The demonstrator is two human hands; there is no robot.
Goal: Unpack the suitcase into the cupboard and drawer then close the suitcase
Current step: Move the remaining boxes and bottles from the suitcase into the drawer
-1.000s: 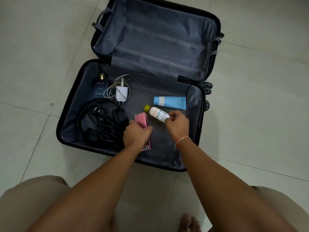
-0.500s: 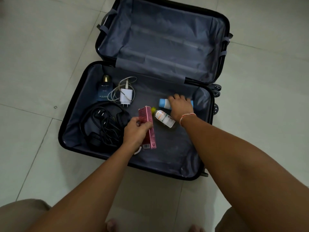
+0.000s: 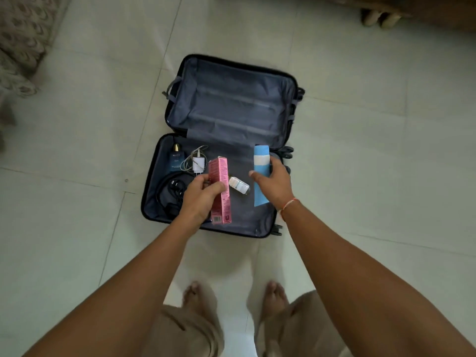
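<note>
Hands: left point(image 3: 199, 195) grips pink box point(image 3: 220, 189), right point(image 3: 273, 186) blue tube point(image 3: 260, 173).

The suitcase point(image 3: 154, 191) lies open on the floor point(image 3: 77, 150), its lid point(image 3: 231, 104) behind both hands. The left hand point(image 3: 202, 198) grips a box point(image 3: 220, 189) and the right hand point(image 3: 273, 186) a tube point(image 3: 261, 161), both held above the near half, with a small bottle point(image 3: 239, 185) lying in the case between the two grips. Left of and behind the box grip lie a charger point(image 3: 198, 163) and a perfume bottle point(image 3: 176, 161), with a coil of cable point(image 3: 170, 191) just left of that hand.
</note>
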